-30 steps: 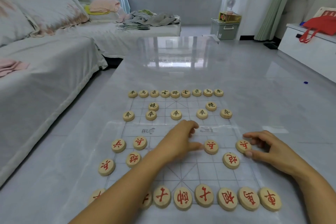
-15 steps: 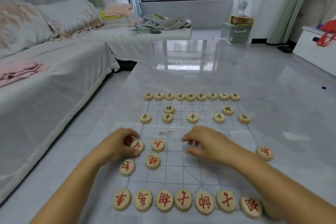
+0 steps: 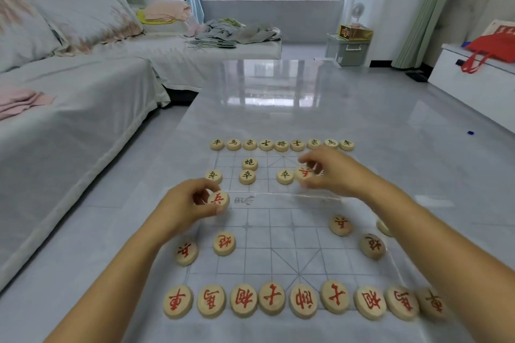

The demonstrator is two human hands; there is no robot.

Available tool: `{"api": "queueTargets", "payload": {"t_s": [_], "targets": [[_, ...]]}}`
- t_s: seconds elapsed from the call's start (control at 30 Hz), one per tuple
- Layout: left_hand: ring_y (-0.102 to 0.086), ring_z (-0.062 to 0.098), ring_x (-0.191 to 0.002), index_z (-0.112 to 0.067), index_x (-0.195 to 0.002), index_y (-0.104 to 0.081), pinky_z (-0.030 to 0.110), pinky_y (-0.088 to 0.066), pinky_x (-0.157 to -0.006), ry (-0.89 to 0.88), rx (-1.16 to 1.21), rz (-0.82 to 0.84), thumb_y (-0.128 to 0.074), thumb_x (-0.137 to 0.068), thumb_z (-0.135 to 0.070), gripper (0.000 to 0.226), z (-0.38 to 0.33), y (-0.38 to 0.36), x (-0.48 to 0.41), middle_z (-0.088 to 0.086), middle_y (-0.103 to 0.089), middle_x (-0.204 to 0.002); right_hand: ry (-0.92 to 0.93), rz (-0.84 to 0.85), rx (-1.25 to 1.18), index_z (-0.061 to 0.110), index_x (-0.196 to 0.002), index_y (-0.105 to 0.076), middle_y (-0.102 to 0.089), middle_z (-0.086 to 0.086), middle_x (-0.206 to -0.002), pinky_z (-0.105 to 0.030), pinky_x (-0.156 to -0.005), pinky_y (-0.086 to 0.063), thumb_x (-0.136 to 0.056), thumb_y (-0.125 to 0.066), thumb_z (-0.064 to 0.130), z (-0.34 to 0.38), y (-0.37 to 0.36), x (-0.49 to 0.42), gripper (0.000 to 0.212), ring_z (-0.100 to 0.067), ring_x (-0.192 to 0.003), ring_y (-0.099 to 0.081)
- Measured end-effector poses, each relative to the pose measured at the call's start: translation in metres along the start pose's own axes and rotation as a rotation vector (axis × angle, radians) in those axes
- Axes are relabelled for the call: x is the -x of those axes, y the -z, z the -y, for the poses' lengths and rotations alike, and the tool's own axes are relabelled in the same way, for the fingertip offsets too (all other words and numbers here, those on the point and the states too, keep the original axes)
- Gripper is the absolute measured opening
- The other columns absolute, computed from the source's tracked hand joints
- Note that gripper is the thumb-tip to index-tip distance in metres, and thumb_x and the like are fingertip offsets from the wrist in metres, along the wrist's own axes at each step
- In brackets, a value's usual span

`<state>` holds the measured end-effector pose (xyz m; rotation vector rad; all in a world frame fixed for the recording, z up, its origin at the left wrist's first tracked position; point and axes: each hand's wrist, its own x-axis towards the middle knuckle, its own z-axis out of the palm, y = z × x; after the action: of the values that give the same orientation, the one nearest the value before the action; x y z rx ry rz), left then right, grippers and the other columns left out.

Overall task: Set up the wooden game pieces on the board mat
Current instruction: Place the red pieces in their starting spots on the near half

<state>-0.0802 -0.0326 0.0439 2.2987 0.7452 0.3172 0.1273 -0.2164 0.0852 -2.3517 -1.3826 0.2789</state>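
While face-up, red pieces (image 3: 219, 199) in both hands (image 3: 184, 205), tilted.

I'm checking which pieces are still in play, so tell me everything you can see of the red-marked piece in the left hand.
The red-marked piece is a round, pale wooden disc with a red character on its face. The left hand pinches it between thumb and fingers, tilted so the face shows to the camera. It sits over the left side of the board mat, near the middle band; whether it touches the mat is unclear.
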Motion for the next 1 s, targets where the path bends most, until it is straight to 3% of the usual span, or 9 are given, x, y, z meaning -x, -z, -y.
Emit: {"api": "queueTargets", "payload": {"t_s": [0.2, 0.33, 0.53, 0.63, 0.77, 0.83, 0.9, 0.97, 1.0], "targets": [[-0.054, 0.013, -0.091, -0.031, -0.106, -0.057, 0.026, -0.047, -0.080, -0.084, -0.174, 0.168, -0.071, -0.076, -0.031, 0.034, -0.036, -0.046, -0.005, -0.006, -0.056, -0.100, 0.006, 0.152, 0.067, 0.020, -0.117, -0.056, -0.055, 0.003, -0.113, -0.027, -0.089, -0.045, -0.079, -0.067, 0.033, -0.004, -0.032, 0.034, 0.042, -0.015, -0.101, -0.053], [-0.053, 0.017, -0.095, -0.033, -0.104, -0.056, 0.036, -0.047, -0.090, -0.037, -0.252, 0.222, -0.073, -0.072, -0.037, 0.037, -0.036, -0.063, -0.007, -0.008, -0.055, -0.100, 0.056, 0.153, 0.190, 0.024, -0.116, -0.054, -0.054, 0.002, -0.115, -0.031, -0.094, -0.035, -0.079, -0.065, 0.039, 0.002, -0.052, 0.038, 0.042, -0.017, -0.103, -0.050], [-0.054, 0.017, -0.093, -0.027, -0.113, -0.051, 0.035, -0.045, -0.092, 0.010, -0.244, 0.244, -0.077, -0.067, -0.040, 0.055, -0.035, -0.056, -0.009, -0.006, -0.055, -0.098, 0.005, 0.157, 0.202, 0.024, -0.125, -0.048, -0.050, 0.004, -0.120, -0.033, -0.098, -0.032, -0.077, -0.066, 0.044, -0.001, -0.053, 0.038, 0.056, -0.017, -0.108, -0.047], [-0.053, 0.016, -0.092, -0.027, -0.107, -0.051, 0.035, -0.043, -0.091, -0.011, -0.276, 0.231, -0.074, -0.069, -0.044, 0.048, -0.041, -0.061, -0.007, -0.006, -0.054, -0.097, 0.013, 0.155, 0.219, 0.023, -0.116, -0.054, -0.052, 0.002, -0.115, -0.033, -0.095, -0.033, -0.078, -0.065, 0.043, 0.002, -0.054, 0.036, 0.045, -0.017, -0.103, -0.048], [-0.050, 0.019, -0.106, -0.033, -0.116, -0.053, 0.037, -0.040, -0.098, -0.081, -0.373, 0.373, -0.063, -0.083, -0.028, 0.034, -0.040, -0.046, -0.015, -0.001, -0.051, -0.119, 0.005, 0.180, 0.213, 0.023, -0.117, -0.054, -0.052, 0.002, -0.115, -0.031, -0.094, -0.033, -0.079, -0.065, 0.041, 0.004, -0.051, 0.034, 0.043, -0.018, -0.103, -0.048], [-0.049, 0.017, -0.109, -0.036, -0.122, -0.050, 0.034, -0.043, -0.095, -0.056, -0.320, 0.410, -0.061, -0.085, -0.021, 0.042, -0.033, -0.027, -0.020, -0.002, -0.049, -0.122, -0.003, 0.187, 0.202, 0.024, -0.117, -0.054, -0.052, 0.002, -0.116, -0.031, -0.093, -0.033, -0.080, -0.065, 0.040, 0.004, -0.051, 0.034, 0.043, -0.017, -0.103, -0.048], [-0.051, 0.014, -0.098, -0.031, -0.124, -0.048, 0.026, -0.044, -0.081, 0.041, -0.159, 0.350, -0.064, -0.083, -0.023, 0.045, -0.029, -0.016, -0.022, -0.001, -0.052, -0.112, -0.009, 0.191, 0.202, 0.024, -0.118, -0.053, -0.052, 0.002, -0.117, -0.030, -0.093, -0.033, -0.080, -0.065, 0.040, 0.005, -0.051, 0.034, 0.043, -0.018, -0.104, -0.047], [-0.050, 0.011, -0.081, -0.020, -0.110, -0.052, 0.026, -0.041, -0.071, 0.153, -0.128, 0.246, -0.067, -0.078, -0.040, 0.040, -0.030, -0.020, -0.020, -0.001, -0.054, -0.095, -0.009, 0.195, 0.209, 0.024, -0.118, -0.053, -0.051, 0.001, -0.118, -0.030, -0.093, -0.033, -0.080, -0.065, 0.040, 0.006, -0.051, 0.033, 0.043, -0.018, -0.105, -0.046], [-0.049, 0.012, -0.078, -0.018, -0.101, -0.051, 0.028, -0.040, -0.070, 0.186, -0.227, 0.223, -0.065, -0.076, -0.049, 0.043, -0.031, -0.026, -0.019, -0.002, -0.055, -0.089, -0.011, 0.200, 0.214, 0.024, -0.118, -0.053, -0.051, 0.001, -0.118, -0.030, -0.093, -0.033, -0.080, -0.065, 0.040, 0.007, -0.050, 0.033, 0.043, -0.019, -0.106, -0.046]]}}
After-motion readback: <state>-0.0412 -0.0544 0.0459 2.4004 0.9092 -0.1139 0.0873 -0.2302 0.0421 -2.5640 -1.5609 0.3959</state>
